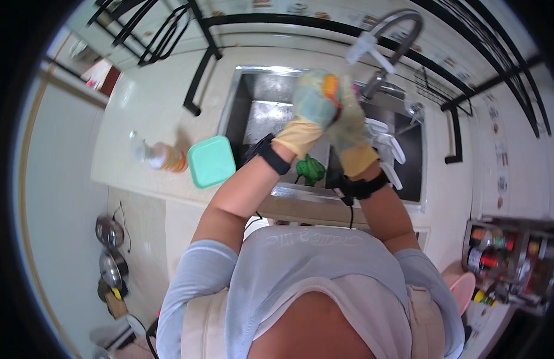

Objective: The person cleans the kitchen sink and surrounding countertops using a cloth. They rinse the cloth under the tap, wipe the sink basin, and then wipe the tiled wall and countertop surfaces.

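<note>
Both hands wear yellowish rubber gloves and meet above a steel double-bowl sink [280,74]. My left hand [317,101] and my right hand [351,121] are pressed together around an orange-and-red item [331,87], mostly hidden between them; what it is, and which hand grips it, I cannot tell. A crumpled green cloth or mesh [310,169] lies at the near end of the left bowl. Several white plastic pieces [389,141] sit over the right bowl, beside my right wrist. The grey faucet [400,42] arches behind my hands to the right.
On the counter left of the sink stand a mint-green square tray [212,162] and a pump bottle [162,157]. Black rack legs [198,83] rise from the counter behind. At the lower right are a shelf of bottles [492,249] and a pink basin [463,291].
</note>
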The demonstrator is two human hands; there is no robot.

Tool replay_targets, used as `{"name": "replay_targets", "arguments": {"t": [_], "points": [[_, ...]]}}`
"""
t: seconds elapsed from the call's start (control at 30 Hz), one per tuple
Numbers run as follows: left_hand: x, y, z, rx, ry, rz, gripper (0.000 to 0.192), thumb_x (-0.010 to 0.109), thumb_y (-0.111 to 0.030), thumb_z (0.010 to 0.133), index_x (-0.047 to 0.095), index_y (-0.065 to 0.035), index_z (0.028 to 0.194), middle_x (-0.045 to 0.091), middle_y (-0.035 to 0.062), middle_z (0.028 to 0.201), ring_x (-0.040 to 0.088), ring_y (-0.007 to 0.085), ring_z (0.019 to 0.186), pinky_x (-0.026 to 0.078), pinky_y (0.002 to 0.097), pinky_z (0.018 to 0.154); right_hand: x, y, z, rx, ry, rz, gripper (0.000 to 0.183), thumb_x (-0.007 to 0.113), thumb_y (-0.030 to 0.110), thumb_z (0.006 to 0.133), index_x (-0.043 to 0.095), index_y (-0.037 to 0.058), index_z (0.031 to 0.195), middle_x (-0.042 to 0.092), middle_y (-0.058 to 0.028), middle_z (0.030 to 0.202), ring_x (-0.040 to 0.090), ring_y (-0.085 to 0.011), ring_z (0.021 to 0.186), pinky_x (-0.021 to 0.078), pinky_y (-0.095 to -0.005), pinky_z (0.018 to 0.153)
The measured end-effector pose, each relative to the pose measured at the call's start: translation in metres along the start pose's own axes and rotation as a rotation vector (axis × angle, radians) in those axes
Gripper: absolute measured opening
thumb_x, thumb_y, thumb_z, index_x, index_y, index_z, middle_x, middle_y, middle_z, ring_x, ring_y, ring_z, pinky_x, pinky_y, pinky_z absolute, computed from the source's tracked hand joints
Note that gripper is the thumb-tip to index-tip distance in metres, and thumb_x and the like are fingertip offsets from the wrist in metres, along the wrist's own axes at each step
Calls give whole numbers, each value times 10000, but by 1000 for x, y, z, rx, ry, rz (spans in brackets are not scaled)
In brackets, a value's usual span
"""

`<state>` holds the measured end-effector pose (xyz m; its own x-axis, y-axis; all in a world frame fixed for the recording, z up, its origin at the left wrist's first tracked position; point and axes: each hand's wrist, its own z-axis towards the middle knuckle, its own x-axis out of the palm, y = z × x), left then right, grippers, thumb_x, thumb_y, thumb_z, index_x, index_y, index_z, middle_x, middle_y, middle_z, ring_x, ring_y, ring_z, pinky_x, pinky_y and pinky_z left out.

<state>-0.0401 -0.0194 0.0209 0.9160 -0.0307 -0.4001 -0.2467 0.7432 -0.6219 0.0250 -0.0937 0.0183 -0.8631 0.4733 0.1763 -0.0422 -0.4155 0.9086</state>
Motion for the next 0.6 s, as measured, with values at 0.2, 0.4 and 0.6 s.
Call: {"name": "replay_targets", "arguments": {"t": [0.2, 0.4, 0.6], "points": [[-20, -6, -4, 124, 345, 42, 202, 678, -240, 716, 652, -84, 842, 634, 152, 836, 619, 355, 818, 501, 441, 724, -19, -25, 2, 669, 284, 911, 409, 418, 401, 984, 553, 98, 1223, 599, -86, 1200, 600, -252, 1067, 490, -403, 942], [-44, -10, -16, 115, 710, 169, 256, 730, -239, 629, 674, -150, 863, 651, 103, 844, 650, 324, 811, 523, 420, 691, -33, -49, -28, 792, 309, 831, 463, 502, 386, 971, 438, 132, 1352, 506, -49, 1354, 519, -195, 1205, 463, -365, 987], [-49, -5, -50, 150, 710, 166, 222, 700, -235, 650, 684, -129, 845, 661, 125, 856, 663, 325, 785, 522, 415, 665, -40, -48, -60, 798, 337, 578, 490, 563, 310, 938, 418, 98, 1356, 496, -56, 1346, 487, -224, 1231, 433, -392, 1018]]}}
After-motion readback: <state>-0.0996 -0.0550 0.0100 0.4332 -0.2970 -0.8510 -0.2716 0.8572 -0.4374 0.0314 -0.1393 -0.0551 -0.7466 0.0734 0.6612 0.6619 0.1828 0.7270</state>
